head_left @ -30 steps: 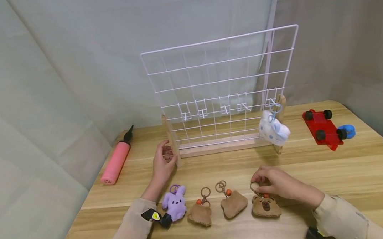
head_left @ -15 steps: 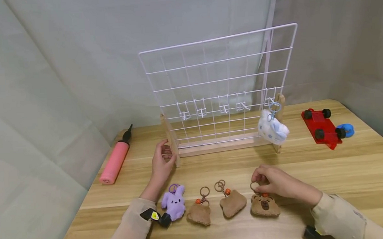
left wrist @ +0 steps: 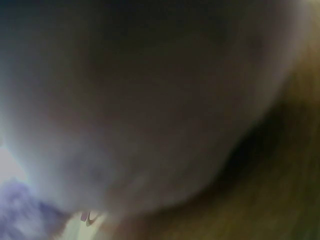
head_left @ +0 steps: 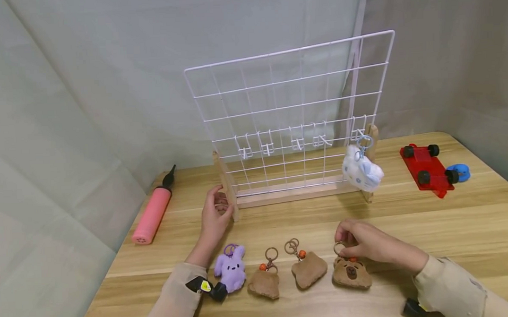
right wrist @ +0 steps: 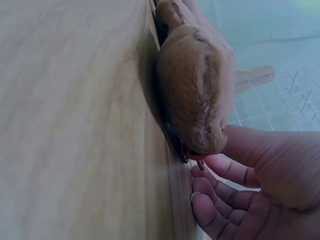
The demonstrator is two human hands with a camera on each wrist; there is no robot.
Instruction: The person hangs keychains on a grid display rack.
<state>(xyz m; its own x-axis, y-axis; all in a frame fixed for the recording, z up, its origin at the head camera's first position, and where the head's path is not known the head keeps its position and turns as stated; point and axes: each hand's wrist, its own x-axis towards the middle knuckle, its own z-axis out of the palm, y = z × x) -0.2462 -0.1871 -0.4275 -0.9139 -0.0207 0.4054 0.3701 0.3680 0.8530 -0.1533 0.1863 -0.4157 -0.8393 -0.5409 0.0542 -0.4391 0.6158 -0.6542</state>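
Note:
My left hand [head_left: 215,217] grips the left wooden foot [head_left: 226,188] of a white wire grid rack [head_left: 291,95], thumb in front and fingers behind. With thumb and fingers my right hand [head_left: 364,241] pinches the metal ring of a brown bear plush keychain [head_left: 351,272], which lies face up. In the right wrist view this plush [right wrist: 192,85] lies beside the thumb, its orange bead partly hidden. Two more brown plush keychains [head_left: 310,270] and a purple plush keychain [head_left: 231,270] lie to the left. The left wrist view is mostly blocked by a dark blur.
Several white hooks [head_left: 298,144] sit in a row on the grid. A white and blue plush keychain [head_left: 362,169] hangs from the rightmost one. A pink hand pump [head_left: 153,215] lies at the left. At the right are a red toy car [head_left: 426,167] and a blue object [head_left: 463,172].
Both hands keep nearly the same place and hold. The view has shifted slightly; the right fingers and the ring have moved a touch to the right.

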